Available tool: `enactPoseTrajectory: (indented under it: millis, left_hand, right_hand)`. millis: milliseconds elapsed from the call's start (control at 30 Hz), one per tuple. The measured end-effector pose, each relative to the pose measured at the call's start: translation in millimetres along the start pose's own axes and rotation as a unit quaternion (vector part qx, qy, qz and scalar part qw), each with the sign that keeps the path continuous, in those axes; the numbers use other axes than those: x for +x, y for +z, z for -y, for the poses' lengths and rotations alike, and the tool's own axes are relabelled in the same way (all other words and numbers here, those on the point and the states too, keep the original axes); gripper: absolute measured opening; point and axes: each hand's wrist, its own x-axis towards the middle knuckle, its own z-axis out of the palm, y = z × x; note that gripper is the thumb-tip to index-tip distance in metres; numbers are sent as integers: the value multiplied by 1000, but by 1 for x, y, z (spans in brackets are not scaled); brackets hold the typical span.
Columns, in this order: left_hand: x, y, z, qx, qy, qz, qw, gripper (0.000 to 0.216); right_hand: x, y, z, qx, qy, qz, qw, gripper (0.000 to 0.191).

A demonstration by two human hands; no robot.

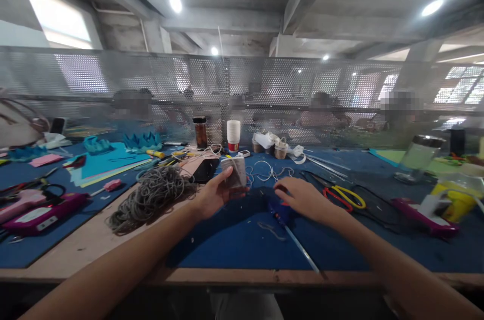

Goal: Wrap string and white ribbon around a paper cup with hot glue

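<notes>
My left hand (215, 193) is closed around a small grey-brown piece with straight sides (236, 175), its thumb lying along the near side. What the piece is made of is too blurred to tell. My right hand (302, 196) hovers over a blue glue gun (278, 211), its fingers loosely bent and apart. From the back of the gun a clear glue stick (302, 250) points towards me. A heap of grey cord (153, 196) lies left of my left hand, and thin white cord (266, 171) lies in loops beyond both hands.
Scissors with red and yellow handles (346, 197) lie right of my right hand. Stacked paper cups (233, 134), a dark-lidded jar (200, 132) and small wrapped cups (280, 148) stand at the back. A glass bottle (419, 158) is on the right. A perforated screen (227, 88) borders the table.
</notes>
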Motion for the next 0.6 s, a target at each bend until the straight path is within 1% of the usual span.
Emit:
enactPoseTrajectory:
  millis: [33, 67, 133, 267, 367, 467, 600]
  left_hand:
    - [0, 0, 0, 0, -5, -3, 1000, 40]
    - [-1, 0, -1, 1, -11, -6, 1000, 40]
    - [-2, 1, -2, 1, -18, -9, 1000, 40]
    - [-3, 2, -4, -6, -11, -6, 1000, 42]
    - [-2, 1, -4, -16, -10, -10, 1000, 41]
    - [-2, 0, -4, -16, -12, -14, 1000, 40]
    - [-3, 2, -5, -11, -11, -29, 999, 38]
  right_hand:
    - [-7, -2, -3, -7, 10, 30, 999, 19]
    - [-14, -3, -5, -10, 17, 46, 999, 19]
    - [-27, -3, -5, -9, 12, 60, 998, 22]
    - [-43, -2, 1, -36, 11, 46, 998, 29]
    - [-50, -4, 6, -83, -1, 61, 995, 39]
    - [-53, -4, 7, -115, -25, 74, 990, 48]
    - [-51, 2, 4, -124, -53, 56, 989, 53]
